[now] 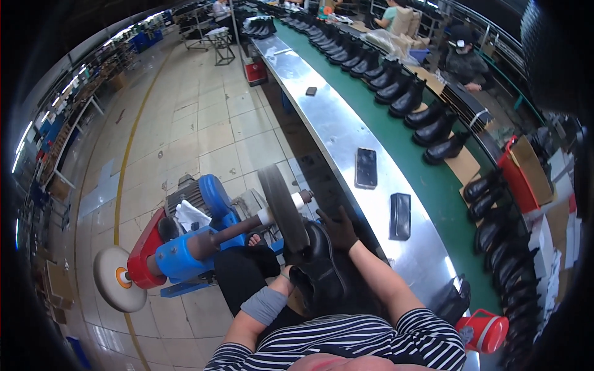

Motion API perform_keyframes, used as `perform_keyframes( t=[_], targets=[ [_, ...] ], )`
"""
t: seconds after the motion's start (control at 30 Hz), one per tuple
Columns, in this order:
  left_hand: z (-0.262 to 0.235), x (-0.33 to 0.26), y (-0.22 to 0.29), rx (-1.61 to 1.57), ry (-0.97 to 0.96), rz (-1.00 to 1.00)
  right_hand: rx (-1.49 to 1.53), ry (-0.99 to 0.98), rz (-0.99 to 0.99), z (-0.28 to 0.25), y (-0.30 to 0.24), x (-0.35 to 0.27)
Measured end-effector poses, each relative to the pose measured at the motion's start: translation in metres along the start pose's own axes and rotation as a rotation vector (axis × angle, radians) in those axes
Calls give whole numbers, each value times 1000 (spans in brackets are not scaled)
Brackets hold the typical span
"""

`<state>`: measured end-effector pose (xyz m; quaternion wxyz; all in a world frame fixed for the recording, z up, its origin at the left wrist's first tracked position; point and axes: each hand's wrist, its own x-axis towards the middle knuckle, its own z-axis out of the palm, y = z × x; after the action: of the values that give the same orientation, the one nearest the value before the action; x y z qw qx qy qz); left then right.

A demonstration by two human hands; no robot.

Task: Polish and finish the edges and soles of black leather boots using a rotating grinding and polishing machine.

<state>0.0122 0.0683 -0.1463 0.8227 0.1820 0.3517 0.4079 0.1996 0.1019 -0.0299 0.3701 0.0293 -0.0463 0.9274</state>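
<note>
A black leather boot (pixel 322 247) is held up in front of my body, its upper against or very near the dark buffing wheel (pixel 279 201). My left hand (pixel 287 273), below a grey wrist sleeve (pixel 264 305), holds the boot from its left side; its fingers are mostly hidden by the leather. On the boot's other side is my right hand (pixel 340 230) in a dark glove, fingers spread apart. Whether it touches the boot I cannot tell. More dark material lies over my lap, too dim to make out.
The wheel's shaft runs from a blue and red machine (pixel 179 250) with a pale wheel (pixel 120 279) at its far left end. A metal bench (pixel 346 123) on my right carries a phone (pixel 365 167) and a black case (pixel 400 216). Beyond, boots (pixel 406 99) line a green belt (pixel 455 191). A red jug (pixel 486 331) stands near right.
</note>
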Motion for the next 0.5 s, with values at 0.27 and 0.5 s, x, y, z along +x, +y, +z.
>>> perform_keyframes(
  t=[0.27, 0.5],
  targets=[
    [5, 2, 17, -39, -4, -72, -407, 334, -224, -73, 1, 40],
    [6, -13, -26, -138, 65, -85, -828, 439, 11, -58, 19, 30]
  ],
)
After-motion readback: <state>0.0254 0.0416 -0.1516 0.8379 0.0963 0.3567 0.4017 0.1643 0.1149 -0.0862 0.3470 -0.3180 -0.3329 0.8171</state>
